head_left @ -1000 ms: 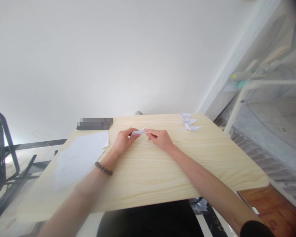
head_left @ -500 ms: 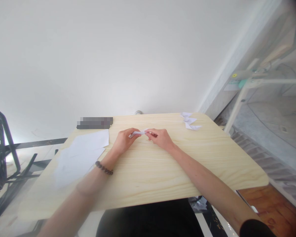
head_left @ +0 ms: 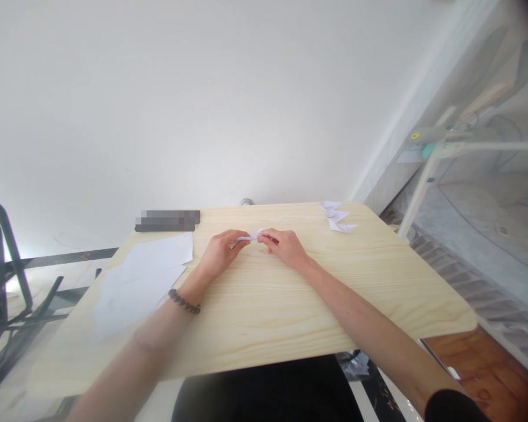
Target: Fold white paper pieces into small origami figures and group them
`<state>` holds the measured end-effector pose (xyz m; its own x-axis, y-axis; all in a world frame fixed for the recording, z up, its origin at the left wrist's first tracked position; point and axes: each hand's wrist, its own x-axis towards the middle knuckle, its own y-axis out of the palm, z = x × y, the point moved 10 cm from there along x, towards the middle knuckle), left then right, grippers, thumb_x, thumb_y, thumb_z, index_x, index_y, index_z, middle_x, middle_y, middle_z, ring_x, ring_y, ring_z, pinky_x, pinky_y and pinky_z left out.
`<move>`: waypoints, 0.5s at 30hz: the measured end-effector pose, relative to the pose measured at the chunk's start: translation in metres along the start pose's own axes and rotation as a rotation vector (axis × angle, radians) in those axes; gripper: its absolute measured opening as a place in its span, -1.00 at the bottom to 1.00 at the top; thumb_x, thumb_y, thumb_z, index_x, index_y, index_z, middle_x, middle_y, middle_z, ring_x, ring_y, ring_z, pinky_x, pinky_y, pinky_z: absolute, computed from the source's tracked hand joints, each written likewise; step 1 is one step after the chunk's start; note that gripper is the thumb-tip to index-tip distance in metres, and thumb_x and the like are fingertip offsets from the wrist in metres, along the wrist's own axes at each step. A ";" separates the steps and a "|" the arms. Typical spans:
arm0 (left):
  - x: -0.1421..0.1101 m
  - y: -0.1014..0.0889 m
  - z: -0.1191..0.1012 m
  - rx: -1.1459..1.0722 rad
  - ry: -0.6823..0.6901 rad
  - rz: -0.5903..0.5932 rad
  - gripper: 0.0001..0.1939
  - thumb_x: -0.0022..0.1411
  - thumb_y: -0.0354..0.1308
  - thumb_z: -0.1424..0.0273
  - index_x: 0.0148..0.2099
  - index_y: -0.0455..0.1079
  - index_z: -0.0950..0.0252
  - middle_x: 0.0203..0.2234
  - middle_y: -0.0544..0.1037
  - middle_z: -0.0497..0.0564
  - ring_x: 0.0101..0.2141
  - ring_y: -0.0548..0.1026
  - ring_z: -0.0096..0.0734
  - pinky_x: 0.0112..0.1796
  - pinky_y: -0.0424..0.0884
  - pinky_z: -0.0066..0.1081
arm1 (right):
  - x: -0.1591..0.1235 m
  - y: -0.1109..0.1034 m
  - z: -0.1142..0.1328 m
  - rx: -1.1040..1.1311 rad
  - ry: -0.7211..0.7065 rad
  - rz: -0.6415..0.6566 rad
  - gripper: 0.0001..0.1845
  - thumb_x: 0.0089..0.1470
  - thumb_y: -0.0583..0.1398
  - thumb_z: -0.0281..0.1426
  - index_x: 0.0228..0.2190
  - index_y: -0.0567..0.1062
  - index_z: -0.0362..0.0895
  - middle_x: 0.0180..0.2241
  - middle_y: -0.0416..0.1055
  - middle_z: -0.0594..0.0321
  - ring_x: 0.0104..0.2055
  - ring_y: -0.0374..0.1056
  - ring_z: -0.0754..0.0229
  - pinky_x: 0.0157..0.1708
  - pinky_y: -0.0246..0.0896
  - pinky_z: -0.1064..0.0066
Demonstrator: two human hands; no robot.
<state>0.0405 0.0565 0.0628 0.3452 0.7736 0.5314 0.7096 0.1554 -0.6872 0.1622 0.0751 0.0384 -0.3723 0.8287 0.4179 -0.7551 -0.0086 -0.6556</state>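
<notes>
A small folded piece of white paper (head_left: 243, 238) is held between my two hands, just above the middle of the table. My left hand (head_left: 222, 252) is closed on its left end, thumb and fingers pinching it. At the right end, the fingertips of my right hand (head_left: 285, 243) pinch the paper too. Part of the paper is hidden by the fingers, so its full shape cannot be made out. Several white folded paper shapes (head_left: 337, 217) with pointed ends lie close together at the back right of the table.
White paper sheets (head_left: 152, 272) lie overlapping on the left of the pale wooden table (head_left: 264, 328). Behind them is a dark, pixelated oblong object (head_left: 167, 221). A white wall (head_left: 246, 105) stands behind the table, a black chair (head_left: 4, 252) at left and a white metal frame (head_left: 422, 181) at right.
Both hands keep their pinch on the folded paper. The right fingers have shifted slightly at its right end, and the whole view has moved a little.
</notes>
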 end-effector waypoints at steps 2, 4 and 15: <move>0.000 0.000 -0.001 -0.009 0.010 0.008 -0.79 0.15 0.00 0.29 -0.25 0.38 0.26 -0.34 0.51 0.00 -0.33 0.44 -0.42 -0.27 0.32 -0.45 | 0.000 0.000 -0.002 0.032 0.007 -0.003 -0.77 0.06 0.03 -0.25 -0.34 0.44 -0.04 -0.34 0.46 0.34 -0.61 0.31 0.39 -0.43 0.17 0.52; 0.000 0.001 0.000 -0.009 0.012 0.014 -0.79 0.16 -0.01 0.30 -0.24 0.39 0.26 -0.33 0.51 0.01 -0.32 0.45 -0.41 -0.26 0.33 -0.43 | 0.001 -0.001 -0.004 0.058 0.019 -0.015 -0.77 0.04 0.04 -0.25 -0.33 0.44 -0.04 -0.32 0.45 0.34 -0.62 0.31 0.39 -0.44 0.18 0.52; -0.001 0.001 0.008 0.024 0.007 -0.002 -0.76 0.18 -0.10 0.46 -0.18 0.36 0.24 -0.27 0.48 0.01 -0.24 0.42 -0.40 -0.19 0.31 -0.38 | 0.002 -0.005 -0.005 0.086 0.015 -0.048 -0.79 0.02 0.06 -0.25 -0.38 0.43 -0.08 -0.40 0.44 0.31 -0.60 0.32 0.37 -0.47 0.17 0.52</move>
<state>0.0360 0.0614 0.0577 0.3484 0.7690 0.5359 0.6951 0.1716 -0.6981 0.1680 0.0793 0.0395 -0.3264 0.8378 0.4377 -0.8157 -0.0156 -0.5783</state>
